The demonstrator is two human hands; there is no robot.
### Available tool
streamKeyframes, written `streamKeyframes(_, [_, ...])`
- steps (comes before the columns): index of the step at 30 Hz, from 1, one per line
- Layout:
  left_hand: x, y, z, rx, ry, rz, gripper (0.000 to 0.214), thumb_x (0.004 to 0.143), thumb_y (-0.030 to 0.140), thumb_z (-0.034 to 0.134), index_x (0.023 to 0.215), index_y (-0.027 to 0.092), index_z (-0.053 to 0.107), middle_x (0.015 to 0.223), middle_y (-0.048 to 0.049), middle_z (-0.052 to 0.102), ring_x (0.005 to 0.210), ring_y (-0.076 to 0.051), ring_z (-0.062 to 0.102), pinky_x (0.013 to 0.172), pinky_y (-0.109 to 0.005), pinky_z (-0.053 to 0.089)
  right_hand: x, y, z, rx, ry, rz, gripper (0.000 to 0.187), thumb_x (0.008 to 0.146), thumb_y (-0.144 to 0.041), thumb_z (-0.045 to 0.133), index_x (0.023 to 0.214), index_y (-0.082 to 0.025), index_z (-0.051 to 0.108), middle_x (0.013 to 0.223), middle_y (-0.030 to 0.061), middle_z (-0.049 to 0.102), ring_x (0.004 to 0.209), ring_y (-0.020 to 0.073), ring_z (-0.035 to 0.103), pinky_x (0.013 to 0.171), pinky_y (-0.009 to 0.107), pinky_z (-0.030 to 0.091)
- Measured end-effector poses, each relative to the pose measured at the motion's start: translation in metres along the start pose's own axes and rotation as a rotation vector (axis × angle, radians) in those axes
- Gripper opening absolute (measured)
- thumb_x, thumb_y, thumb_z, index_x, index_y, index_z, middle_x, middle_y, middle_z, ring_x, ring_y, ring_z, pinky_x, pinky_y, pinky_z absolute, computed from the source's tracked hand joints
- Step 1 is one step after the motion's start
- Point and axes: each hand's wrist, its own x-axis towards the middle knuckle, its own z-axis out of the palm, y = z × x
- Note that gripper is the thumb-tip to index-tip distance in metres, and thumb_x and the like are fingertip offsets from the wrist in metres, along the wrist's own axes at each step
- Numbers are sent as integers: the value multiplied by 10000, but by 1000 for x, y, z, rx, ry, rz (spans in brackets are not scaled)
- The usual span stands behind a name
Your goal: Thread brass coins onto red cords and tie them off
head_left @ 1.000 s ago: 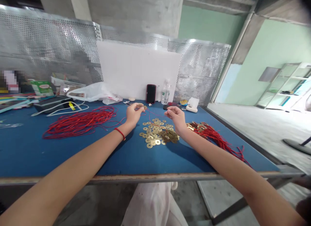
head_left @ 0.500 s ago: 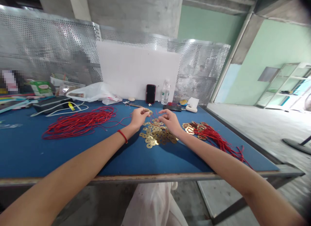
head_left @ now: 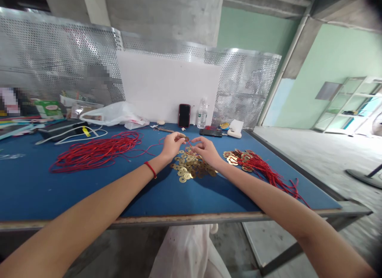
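Observation:
My left hand (head_left: 173, 145) pinches a brass coin (head_left: 186, 138) between thumb and fingers above the table. Close on its right, my right hand (head_left: 205, 148) has thumb and forefinger brought together on a thin red cord (head_left: 189, 143) beside the coin. Below both hands lies a loose pile of brass coins with holes (head_left: 188, 168). A long bundle of red cord (head_left: 95, 152) rests to the left, and one strand runs from it toward my hands. Coins strung on red cords (head_left: 262, 166) lie in a heap to the right.
At the back stand a phone (head_left: 184, 115) and a clear bottle (head_left: 202, 114) against a white board (head_left: 167, 83). A white plastic bag (head_left: 113, 114) and a white cable (head_left: 80, 139) lie at back left. A black flat object (head_left: 210, 132) lies behind my right hand.
My right hand has closed its thumb and forefinger, which were apart before, on the cord near the coin. The coin in my left hand has tilted and looks darker.

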Motion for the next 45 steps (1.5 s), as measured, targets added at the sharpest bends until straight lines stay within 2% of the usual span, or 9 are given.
streamKeyframes(5, [0,0,0,39,-11,63,66,664,160,588,719,145,621,710,-37,662,665,-167,628,683,-302,488,1,2,1,14,10,46,240,717,-238,587,947,-181,548,617,-27,662,557,128,583,524,232,384])
streamKeyframes(14, [2,-3,0,50,16,98,70,674,145,577,737,142,608,730,-44,664,656,-177,631,686,-328,499,2,4,1,19,29,82,217,700,-168,573,914,-177,535,608,-32,659,612,139,621,603,253,423])
streamKeyframes(23, [-1,-2,1,95,-38,168,97,716,166,567,796,142,617,776,-50,677,705,-180,645,720,-334,504,3,3,-1,51,49,84,235,705,-198,578,934,-180,528,628,-25,666,582,128,594,563,243,403])
streamKeyframes(27, [-4,2,3,125,-56,198,95,728,159,562,801,143,620,789,-54,681,739,-183,647,741,-336,504,2,3,-2,87,72,79,252,703,-197,576,947,-187,513,634,-28,661,631,135,614,600,251,430])
streamKeyframes(35, [-8,8,4,131,-77,244,71,750,158,559,804,154,604,812,-51,683,765,-184,653,743,-334,511,2,-3,-3,141,171,60,289,694,-223,592,964,-185,495,602,-47,638,593,128,589,595,253,426])
streamKeyframes(40, [-9,8,5,144,-103,283,84,752,176,581,834,163,583,823,-44,656,796,-182,641,760,-336,512,3,-1,-3,143,135,87,313,697,-222,610,993,-178,519,618,-32,651,631,142,610,631,271,451])
streamKeyframes(45, [-10,5,8,108,-206,346,160,758,173,592,909,171,539,834,-30,625,811,-160,626,796,-329,506,3,0,-2,221,52,91,263,687,-215,624,944,-165,599,647,-3,670,667,153,632,708,302,482])
